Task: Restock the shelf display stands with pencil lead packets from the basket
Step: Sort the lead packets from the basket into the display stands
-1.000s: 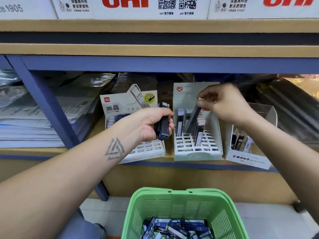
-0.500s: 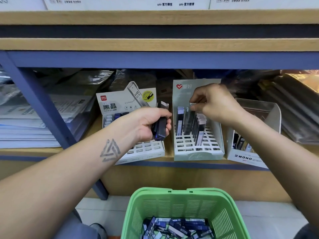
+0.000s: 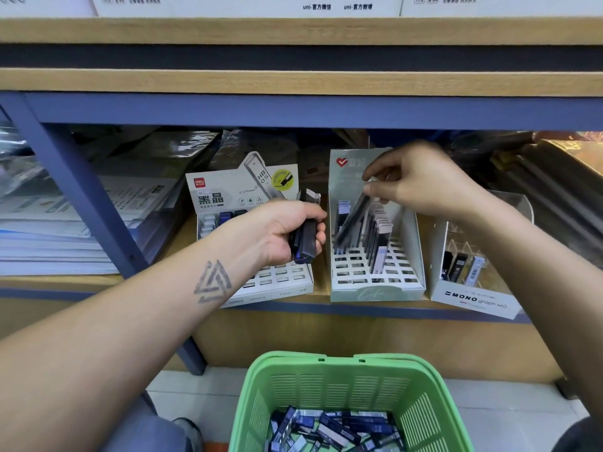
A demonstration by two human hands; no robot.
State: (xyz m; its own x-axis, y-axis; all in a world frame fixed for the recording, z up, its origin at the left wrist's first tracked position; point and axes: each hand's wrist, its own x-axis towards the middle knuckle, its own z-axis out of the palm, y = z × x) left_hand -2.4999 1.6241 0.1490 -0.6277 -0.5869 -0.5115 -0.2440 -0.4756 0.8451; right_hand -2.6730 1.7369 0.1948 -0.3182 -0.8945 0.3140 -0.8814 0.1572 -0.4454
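Right hand (image 3: 421, 184) pinching tilted packet (image 3: 352, 220) over middle stand (image 3: 408, 256)

Your wooden shelf (image 3: 321, 290) carries three display stands along its front edge: a white one (image 3: 277, 282) with a black-lettered header card at left, a pale green one (image 3: 375, 293) beside it, and a white stand marked MONO (image 3: 473, 301) at right. Stacked papers in clear sleeves (image 3: 58, 243) lie on the shelf left of the blue upright. Below you, the tiled floor (image 3: 509, 415) bears a green basket (image 3: 346, 376).
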